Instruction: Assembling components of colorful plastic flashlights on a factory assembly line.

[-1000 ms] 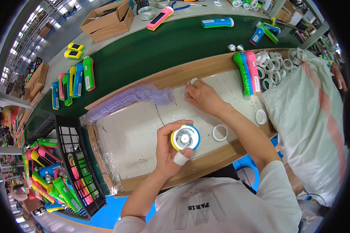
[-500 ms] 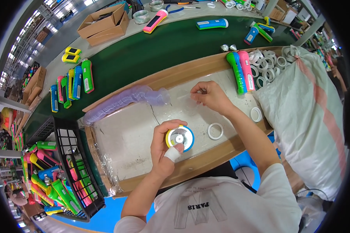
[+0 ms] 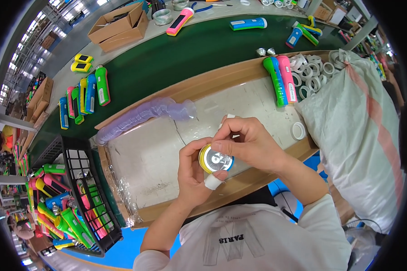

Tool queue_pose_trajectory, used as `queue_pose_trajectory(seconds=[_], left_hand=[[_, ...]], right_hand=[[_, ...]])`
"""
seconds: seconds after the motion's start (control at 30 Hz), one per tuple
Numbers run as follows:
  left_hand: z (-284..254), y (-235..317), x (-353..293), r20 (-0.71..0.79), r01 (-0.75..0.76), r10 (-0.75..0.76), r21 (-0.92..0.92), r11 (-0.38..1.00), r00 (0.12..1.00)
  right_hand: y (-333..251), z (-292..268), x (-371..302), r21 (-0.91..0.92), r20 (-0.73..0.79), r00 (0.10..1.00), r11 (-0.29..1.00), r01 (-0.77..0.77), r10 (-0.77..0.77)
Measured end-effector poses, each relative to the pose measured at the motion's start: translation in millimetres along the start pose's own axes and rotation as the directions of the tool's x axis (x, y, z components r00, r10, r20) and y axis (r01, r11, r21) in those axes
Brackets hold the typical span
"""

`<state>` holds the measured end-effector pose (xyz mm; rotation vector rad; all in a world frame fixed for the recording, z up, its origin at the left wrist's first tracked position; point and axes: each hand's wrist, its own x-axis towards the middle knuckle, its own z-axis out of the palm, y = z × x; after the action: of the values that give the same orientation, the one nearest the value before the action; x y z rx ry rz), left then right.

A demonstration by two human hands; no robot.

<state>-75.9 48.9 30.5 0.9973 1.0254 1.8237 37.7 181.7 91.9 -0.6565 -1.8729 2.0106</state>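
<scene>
My left hand (image 3: 191,169) is wrapped round a yellow-and-blue flashlight (image 3: 201,160), its round head facing up and a shiny reflector showing inside a white rim. White tape covers the left thumb. Over the far right side of that head, my right hand (image 3: 248,142) is closed in a pinch, thumb at the rim. A clear lens disc (image 3: 224,155), hard to make out through glare, lies at the head under those fingers. Beyond the hands rests a curved row of nested clear, purplish discs (image 3: 144,115).
A cardboard tray (image 3: 239,178) surrounds the work. At its right are two flashlights (image 3: 280,83), white rings (image 3: 309,74) and a large white sack (image 3: 348,135). A black crate (image 3: 113,239) of flashlights stands left. More flashlights (image 3: 101,86) lie on the green belt (image 3: 167,63).
My right hand has come nearer and left, from beside the disc row to the flashlight head. The flashlight has shifted slightly right. A loose white ring in the tray is out of sight.
</scene>
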Motion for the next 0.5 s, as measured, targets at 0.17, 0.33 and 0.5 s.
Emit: queue_pose_trajectory(seconds=[0.17,0.33,0.5], left_hand=[[0.0,-1.7,-1.2,-0.002,-0.006,0.006,0.029,1.000,1.000],[-9.0,-7.9,0.7,0.031,-0.135,0.133,0.107,0.985,0.991],[-15.5,-12.9,2.0,0.019,-0.209,0.210,0.222,0.953,0.978]], right_hand=[[-0.9,0.4,-4.6,-0.028,-0.003,1.000,1.000,-0.006,0.006],[3.1,-0.5,-9.6,-0.084,-0.002,1.000,0.996,-0.015,0.014],[47.3,-33.0,-40.5,-0.847,0.015,0.947,0.499,0.183,-0.321]])
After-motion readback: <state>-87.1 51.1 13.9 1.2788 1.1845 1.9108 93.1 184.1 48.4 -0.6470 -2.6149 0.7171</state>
